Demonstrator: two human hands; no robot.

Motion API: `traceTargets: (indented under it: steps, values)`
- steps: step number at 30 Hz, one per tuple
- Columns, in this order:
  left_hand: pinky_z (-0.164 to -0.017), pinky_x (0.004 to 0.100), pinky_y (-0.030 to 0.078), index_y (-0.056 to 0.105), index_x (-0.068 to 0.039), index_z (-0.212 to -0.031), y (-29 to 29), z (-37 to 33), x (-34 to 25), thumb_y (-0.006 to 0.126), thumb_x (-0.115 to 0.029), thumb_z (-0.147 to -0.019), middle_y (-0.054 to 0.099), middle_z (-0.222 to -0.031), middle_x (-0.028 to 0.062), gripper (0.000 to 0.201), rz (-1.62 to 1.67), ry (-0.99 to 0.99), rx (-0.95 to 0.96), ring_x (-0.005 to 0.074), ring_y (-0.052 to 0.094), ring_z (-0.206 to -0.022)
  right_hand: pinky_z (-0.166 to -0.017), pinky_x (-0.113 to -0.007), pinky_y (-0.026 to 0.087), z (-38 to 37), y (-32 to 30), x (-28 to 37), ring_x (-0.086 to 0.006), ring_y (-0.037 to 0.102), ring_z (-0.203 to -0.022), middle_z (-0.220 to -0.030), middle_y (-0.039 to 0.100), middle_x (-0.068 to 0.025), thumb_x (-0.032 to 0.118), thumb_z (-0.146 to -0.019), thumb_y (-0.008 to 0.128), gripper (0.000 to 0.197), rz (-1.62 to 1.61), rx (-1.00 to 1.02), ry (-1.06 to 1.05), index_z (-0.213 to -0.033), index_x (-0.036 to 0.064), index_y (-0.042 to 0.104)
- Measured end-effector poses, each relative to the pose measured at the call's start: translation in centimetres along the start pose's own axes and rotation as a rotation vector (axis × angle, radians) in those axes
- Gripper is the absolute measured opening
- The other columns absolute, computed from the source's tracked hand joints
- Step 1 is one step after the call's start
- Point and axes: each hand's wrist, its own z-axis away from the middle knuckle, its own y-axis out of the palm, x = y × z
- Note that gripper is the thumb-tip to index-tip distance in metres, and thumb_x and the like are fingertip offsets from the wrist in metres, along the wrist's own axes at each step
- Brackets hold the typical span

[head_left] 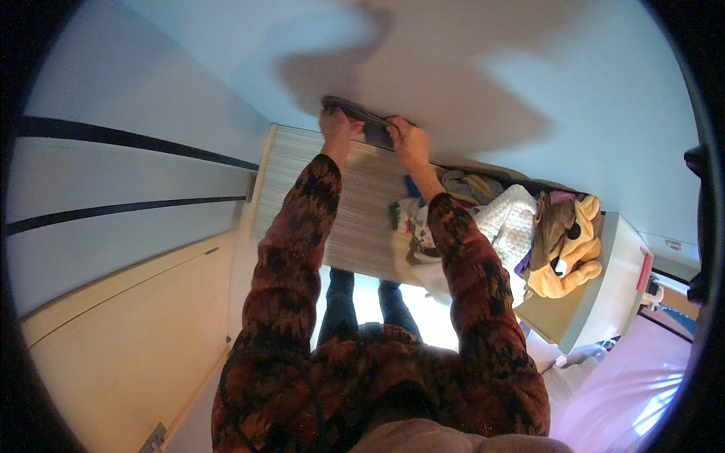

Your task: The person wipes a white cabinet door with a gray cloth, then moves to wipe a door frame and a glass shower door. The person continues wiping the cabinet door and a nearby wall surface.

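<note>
A dark grey cloth (355, 111), looking like a folded garment, is stretched between my two hands near the pale wall, at the far side of a wood-grain surface (317, 204). My left hand (337, 130) is closed on its left part, and a small pinkish patch shows beside those fingers. At the other end my right hand (410, 143) grips the cloth's upper edge, thumb and fingers pressed together. Its lower part hangs between the hands, partly hidden. Both arms reach forward in patterned brown-red sleeves.
A heap of clothes lies to the right: a white textured garment (510, 223), a brown piece (550, 234) and a yellow-orange plush-like item (575, 257). Beyond it stands a white cabinet panel (615, 279). On the left are a cream door panel (136, 340) and dark strips (136, 147).
</note>
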Motion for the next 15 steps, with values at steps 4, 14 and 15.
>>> traceTargets:
  steps: [4, 14, 15]
  values:
    - [-0.055, 0.0374, 0.050, 0.045, 0.004, -0.109, -2.4, -1.2, -9.2, 0.045, -0.014, -0.088, 0.058, -0.091, 0.0191, 0.028, -0.282, 0.511, -0.278, 0.0279, 0.060, -0.071, -0.060, -0.040, 0.047, -3.5, 0.8, 8.0, -0.0359, 0.059, -0.067, -0.078, 0.062, -0.0179, 0.015, -0.083, 0.057, 0.018, -0.272, -0.047, -0.188, -0.099, 0.0067, 0.061]
    - [-0.056, 0.0273, 0.045, 0.046, -0.005, -0.093, 1.7, 9.9, -25.6, 0.059, -0.018, -0.084, 0.053, -0.080, 0.0045, 0.020, -0.170, 1.432, 0.089, 0.0126, 0.054, -0.065, -0.057, -0.030, 0.046, -8.7, -9.5, 21.1, -0.0177, 0.060, -0.065, -0.071, 0.060, -0.0083, 0.015, -0.085, 0.057, 0.018, -0.811, -0.582, -0.534, -0.101, 0.0060, 0.059]
    - [-0.055, 0.0282, 0.045, 0.047, -0.006, -0.093, 3.4, 11.5, -26.2, 0.061, -0.021, -0.083, 0.054, -0.078, 0.0046, 0.023, -0.207, 1.510, 0.128, 0.0157, 0.055, -0.063, -0.058, -0.028, 0.046, -9.1, -11.8, 21.2, -0.0167, 0.059, -0.066, -0.072, 0.060, -0.0067, 0.015, -0.085, 0.058, 0.017, -0.959, -0.664, -0.544, -0.099, 0.0060, 0.059]
